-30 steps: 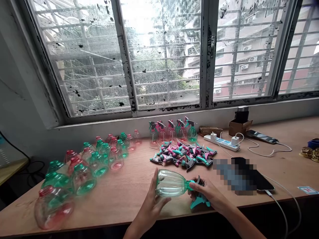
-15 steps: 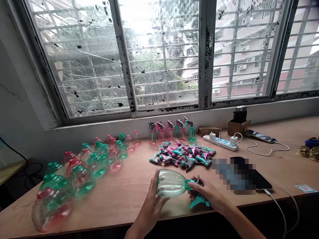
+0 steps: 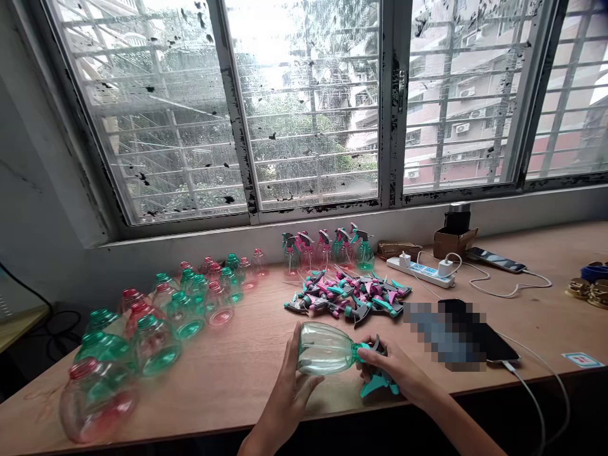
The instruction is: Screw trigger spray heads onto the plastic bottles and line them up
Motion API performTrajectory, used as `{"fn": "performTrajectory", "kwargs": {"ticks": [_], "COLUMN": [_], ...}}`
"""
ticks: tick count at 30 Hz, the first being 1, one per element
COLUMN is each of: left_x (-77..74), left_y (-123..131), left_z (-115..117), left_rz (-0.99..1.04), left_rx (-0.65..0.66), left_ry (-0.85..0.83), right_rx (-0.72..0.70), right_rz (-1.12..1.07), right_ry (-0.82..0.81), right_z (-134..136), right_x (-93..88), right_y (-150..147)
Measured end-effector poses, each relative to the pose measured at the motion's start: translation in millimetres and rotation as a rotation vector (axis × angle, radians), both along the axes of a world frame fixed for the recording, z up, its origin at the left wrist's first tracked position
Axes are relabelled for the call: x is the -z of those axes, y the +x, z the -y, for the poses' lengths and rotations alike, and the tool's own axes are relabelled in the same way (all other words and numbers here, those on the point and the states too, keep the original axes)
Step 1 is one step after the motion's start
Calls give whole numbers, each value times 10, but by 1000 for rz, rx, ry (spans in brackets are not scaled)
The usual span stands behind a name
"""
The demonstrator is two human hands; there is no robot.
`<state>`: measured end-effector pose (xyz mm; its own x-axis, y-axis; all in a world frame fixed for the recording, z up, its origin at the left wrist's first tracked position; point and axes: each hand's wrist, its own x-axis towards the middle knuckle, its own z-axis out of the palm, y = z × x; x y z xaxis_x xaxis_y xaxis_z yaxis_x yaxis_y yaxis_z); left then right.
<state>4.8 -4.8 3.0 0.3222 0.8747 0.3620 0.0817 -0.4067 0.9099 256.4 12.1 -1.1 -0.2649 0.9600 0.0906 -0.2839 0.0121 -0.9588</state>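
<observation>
Lying on its side in the air above the table's front edge is a clear green spray bottle [image 3: 325,348], its base to the left and neck to the right. My left hand [image 3: 295,380] is wrapped around the base end. At the neck, my right hand [image 3: 387,364] grips the teal-and-grey trigger sprayer [image 3: 377,384], thumb and fingers around its teal collar. The sprayer meets the bottle's mouth; how tightly it is seated I cannot tell. Beyond my hands lies a pile of loose pink, teal and grey trigger sprayers [image 3: 351,294].
Several open green and red bottles [image 3: 156,345] stand on the left of the table [image 3: 228,380]. Assembled spray bottles [image 3: 325,250] line the wall. A white power strip [image 3: 420,272], cables, a black phone [image 3: 479,332] and another phone [image 3: 496,259] are on the right.
Both hands and the bottle keep nearly the same pose, with only a very slight shift to the left.
</observation>
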Motion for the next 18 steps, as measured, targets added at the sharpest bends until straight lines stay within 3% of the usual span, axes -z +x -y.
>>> {"fn": "performTrajectory", "kwargs": {"ticks": [5, 13, 18], "left_x": [26, -69, -26], "left_y": [-26, 6, -41], "left_z": [-21, 43, -1], "left_rz": [-48, -65, -32], "left_rx": [-12, -62, -12], "left_ry": [-25, 10, -72], "right_rx": [-3, -1, -13], "right_rz": [23, 14, 30], "right_ry": [4, -2, 10], "right_z": [3, 18, 34], "right_x": [-1, -2, -29], "right_y": [8, 2, -6]}}
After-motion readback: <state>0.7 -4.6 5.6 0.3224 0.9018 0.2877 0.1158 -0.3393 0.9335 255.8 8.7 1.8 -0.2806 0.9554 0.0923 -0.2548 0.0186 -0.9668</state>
